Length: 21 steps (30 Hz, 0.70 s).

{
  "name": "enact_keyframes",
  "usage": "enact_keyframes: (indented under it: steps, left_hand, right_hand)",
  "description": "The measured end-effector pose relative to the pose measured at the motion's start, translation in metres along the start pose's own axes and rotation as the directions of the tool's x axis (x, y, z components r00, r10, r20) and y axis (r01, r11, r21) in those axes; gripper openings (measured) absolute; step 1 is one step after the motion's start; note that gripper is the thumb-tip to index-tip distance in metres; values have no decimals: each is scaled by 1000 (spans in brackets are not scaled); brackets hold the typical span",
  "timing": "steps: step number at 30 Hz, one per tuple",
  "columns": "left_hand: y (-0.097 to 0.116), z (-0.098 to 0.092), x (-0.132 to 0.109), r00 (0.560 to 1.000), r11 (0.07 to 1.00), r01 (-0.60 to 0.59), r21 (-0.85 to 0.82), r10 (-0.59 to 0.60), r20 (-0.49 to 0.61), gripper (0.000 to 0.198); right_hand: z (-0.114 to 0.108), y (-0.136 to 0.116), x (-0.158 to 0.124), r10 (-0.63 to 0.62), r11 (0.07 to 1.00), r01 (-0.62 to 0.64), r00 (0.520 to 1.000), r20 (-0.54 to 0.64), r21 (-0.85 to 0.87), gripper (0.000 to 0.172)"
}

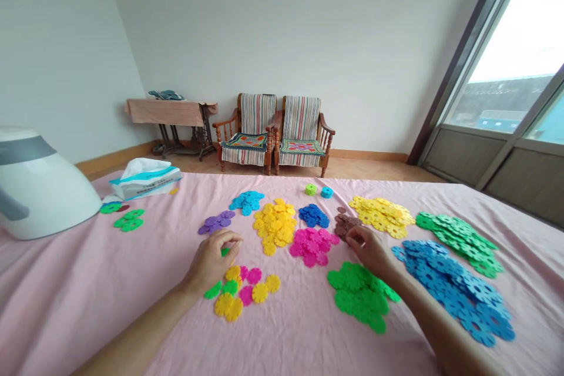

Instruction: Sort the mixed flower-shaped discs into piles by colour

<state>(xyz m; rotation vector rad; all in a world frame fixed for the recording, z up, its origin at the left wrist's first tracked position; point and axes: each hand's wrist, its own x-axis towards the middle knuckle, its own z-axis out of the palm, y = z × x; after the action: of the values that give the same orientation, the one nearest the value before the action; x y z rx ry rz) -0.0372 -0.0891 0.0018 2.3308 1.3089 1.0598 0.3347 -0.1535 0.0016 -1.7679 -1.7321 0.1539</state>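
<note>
Fingers curl, grip unclear: left hand [210, 258], eleven o'clock; right hand [371, 249], one o'clock, by brown notched plastic discs [343, 225], seemingly colour-grouped.

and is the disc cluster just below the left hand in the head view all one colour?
No, that cluster mixes yellow discs, pink discs and green discs.
</note>
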Motion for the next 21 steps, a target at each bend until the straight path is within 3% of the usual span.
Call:
enact_keyframes:
  steps: [4,13,21]
  left_hand:
    - [0,5,-1,997,998,-21,63,16,78,15]
    - [7,9,4,994,992,-71,102,62,91,10]
    - [6,13,10,994,991,-72,110,62,90,11]
  right_hand:
    - [10,2,0,-30,999,29,999,-36,-20,14]
    - [10,11,11,-64,998,64,998,-15,8,13]
    - [6,1,13,-83,996,83,997,-4,28,14]
